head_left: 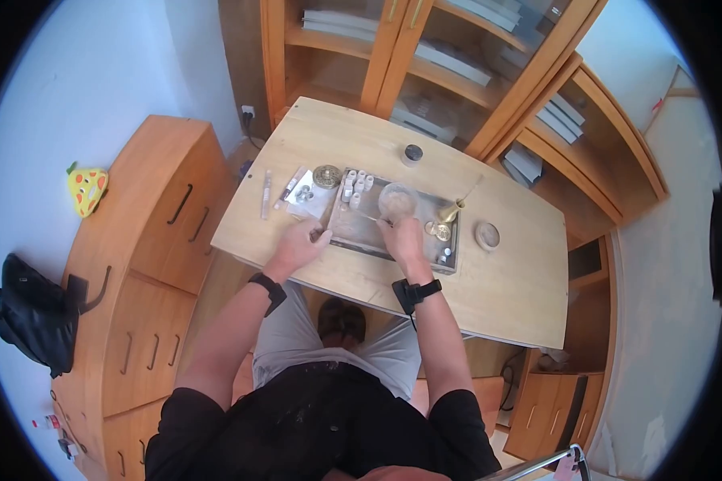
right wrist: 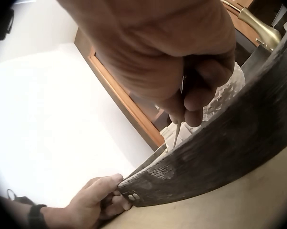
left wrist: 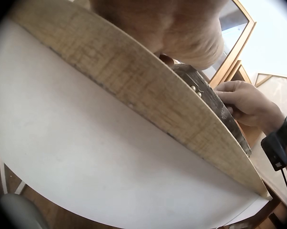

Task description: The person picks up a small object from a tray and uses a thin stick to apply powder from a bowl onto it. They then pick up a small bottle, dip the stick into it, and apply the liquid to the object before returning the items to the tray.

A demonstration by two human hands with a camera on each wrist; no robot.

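Observation:
My right hand [head_left: 403, 242] pinches a thin stick-like tool [head_left: 367, 216] over the dark-rimmed wooden tray [head_left: 364, 248], beside a clear textured bowl [head_left: 398, 197] with pale contents. In the right wrist view, the thumb and fingers of the right hand [right wrist: 181, 71] close round the thin tool [right wrist: 176, 135] just above the tray's rim [right wrist: 205, 160]. Curled at the tray's left front corner, my left hand [head_left: 298, 247] has its thumb and fingers against that corner; the right wrist view shows this left hand [right wrist: 96, 199] too. Its palm side is hidden.
Small white-capped bottles [head_left: 355, 186] stand at the tray's left; a brass vase [head_left: 449, 212] and gold discs [head_left: 441, 232] are at its right. Round containers [head_left: 487, 235] sit outside it. Left of the tray lie a patterned metal disc [head_left: 326, 176], a white sheet [head_left: 317, 200] and narrow packets.

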